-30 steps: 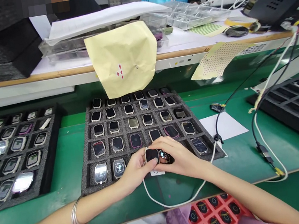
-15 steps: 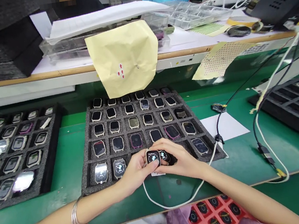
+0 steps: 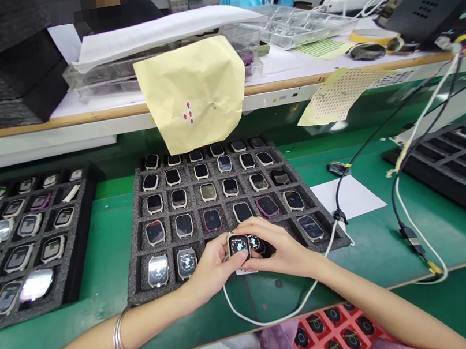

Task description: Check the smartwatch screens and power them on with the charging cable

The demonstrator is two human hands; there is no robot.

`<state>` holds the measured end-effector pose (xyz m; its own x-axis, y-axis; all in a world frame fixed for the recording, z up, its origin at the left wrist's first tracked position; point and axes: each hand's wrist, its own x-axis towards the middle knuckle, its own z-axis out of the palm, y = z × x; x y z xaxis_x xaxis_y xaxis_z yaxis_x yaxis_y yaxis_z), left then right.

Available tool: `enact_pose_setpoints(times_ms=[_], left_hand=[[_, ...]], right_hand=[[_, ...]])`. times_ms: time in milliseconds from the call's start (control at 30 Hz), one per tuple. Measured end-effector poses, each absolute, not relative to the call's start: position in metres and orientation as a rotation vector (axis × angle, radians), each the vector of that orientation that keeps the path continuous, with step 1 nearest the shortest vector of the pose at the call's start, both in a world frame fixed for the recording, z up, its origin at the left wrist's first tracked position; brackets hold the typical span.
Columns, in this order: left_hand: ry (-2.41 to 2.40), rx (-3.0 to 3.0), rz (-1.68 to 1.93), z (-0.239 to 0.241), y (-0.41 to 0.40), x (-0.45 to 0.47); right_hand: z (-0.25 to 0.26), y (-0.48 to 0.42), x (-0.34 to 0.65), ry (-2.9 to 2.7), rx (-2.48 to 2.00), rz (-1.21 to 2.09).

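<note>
My left hand (image 3: 216, 260) is closed on a smartwatch (image 3: 239, 246) with a light frame and a lit watch face, its thumb on the screen. Close against it, my right hand (image 3: 279, 247) is wrapped round a second, dark smartwatch (image 3: 255, 244), also lit. A white piece partly shows below the watches, and a white cable (image 3: 276, 322) loops under my hands. Both hands are over the front row of a grey foam tray (image 3: 136, 270) holding many watch bodies. Two watches in its front left cells, one a lit watch (image 3: 186, 262), lie beside my left hand.
A second foam tray (image 3: 75, 245) of watches lies at left, and a dark slotted tray (image 3: 456, 176) at right. White paper (image 3: 361, 196) and cables lie between. Below the table edge is a red tray (image 3: 327, 335) with round black items. Two people sit beyond the shelf (image 3: 281, 83).
The camera view has shifted slightly. Both hands keep the same hold on the two smartwatches.
</note>
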<state>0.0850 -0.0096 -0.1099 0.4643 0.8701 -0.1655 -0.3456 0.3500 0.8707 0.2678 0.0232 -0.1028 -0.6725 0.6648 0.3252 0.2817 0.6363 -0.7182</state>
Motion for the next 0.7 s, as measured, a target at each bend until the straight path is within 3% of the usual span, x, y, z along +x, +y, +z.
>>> enact_pose_setpoints(times_ms=[333, 700], left_hand=[[0.767, 0.999, 0.886, -0.108, -0.009, 0.086], [0.723, 1.073, 0.825, -0.114, -0.016, 0.087]], right_hand=[[-0.097, 0.018, 0.270, -2.370, -0.751, 0.661], [-0.076, 0.021, 0.286, -2.327, -0.733, 0.649]])
